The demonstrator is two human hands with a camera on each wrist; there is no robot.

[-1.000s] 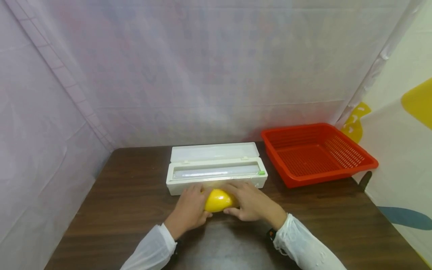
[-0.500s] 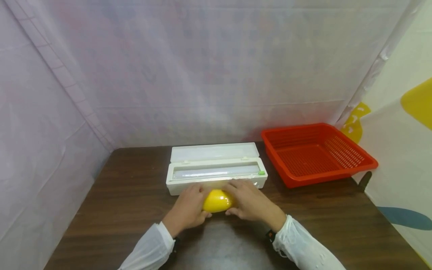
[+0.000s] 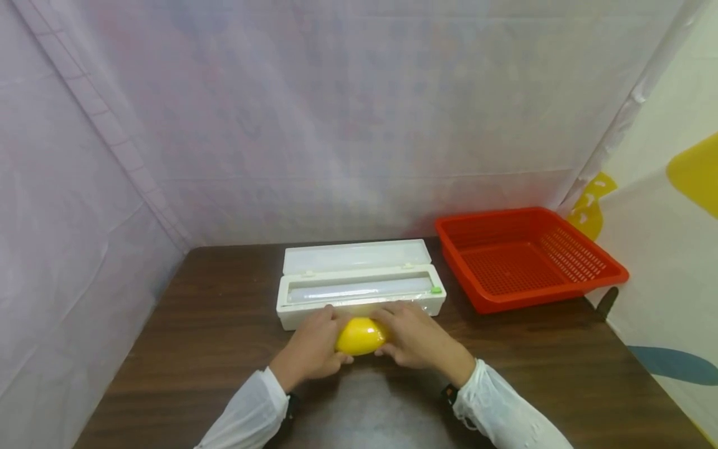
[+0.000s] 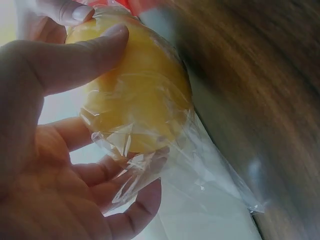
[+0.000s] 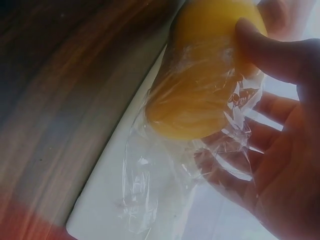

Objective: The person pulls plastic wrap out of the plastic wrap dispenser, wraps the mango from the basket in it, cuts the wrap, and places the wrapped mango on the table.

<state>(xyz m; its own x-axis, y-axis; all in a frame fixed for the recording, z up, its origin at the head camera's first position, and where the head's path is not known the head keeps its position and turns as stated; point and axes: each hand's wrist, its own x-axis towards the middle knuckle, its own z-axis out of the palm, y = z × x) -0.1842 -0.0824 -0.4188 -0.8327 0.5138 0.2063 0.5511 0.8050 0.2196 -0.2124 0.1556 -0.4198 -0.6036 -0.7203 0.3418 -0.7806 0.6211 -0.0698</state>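
Observation:
A smooth yellow mango (image 3: pixel 361 335) lies between my two hands, in front of a white cling film box. Clear cling film (image 5: pixel 142 187) wraps part of it, and loose, crumpled film hangs past both ends. My left hand (image 3: pixel 316 345) holds the left end, its thumb (image 4: pixel 95 52) pressed on the near side and the other fingers curled behind. At the right end my right hand (image 3: pixel 417 338) grips in the same way, thumb in front and fingers partly behind the film. In the head view the hands hide some of the box's front.
Behind the hands, the cling film box (image 3: pixel 290 317) stands with its lid (image 3: pixel 356 257) tipped back, a film roll (image 3: pixel 359 289) inside and a green slider (image 3: pixel 436 290) at the right. A red perforated basket (image 3: pixel 482 300) sits at the back right of the brown table (image 3: pixel 207 330). White curtains surround the table.
The mango has shifted very slightly left between the hands, and the right hand has followed a little. Both hands keep their hold. Box and basket have stayed in place.

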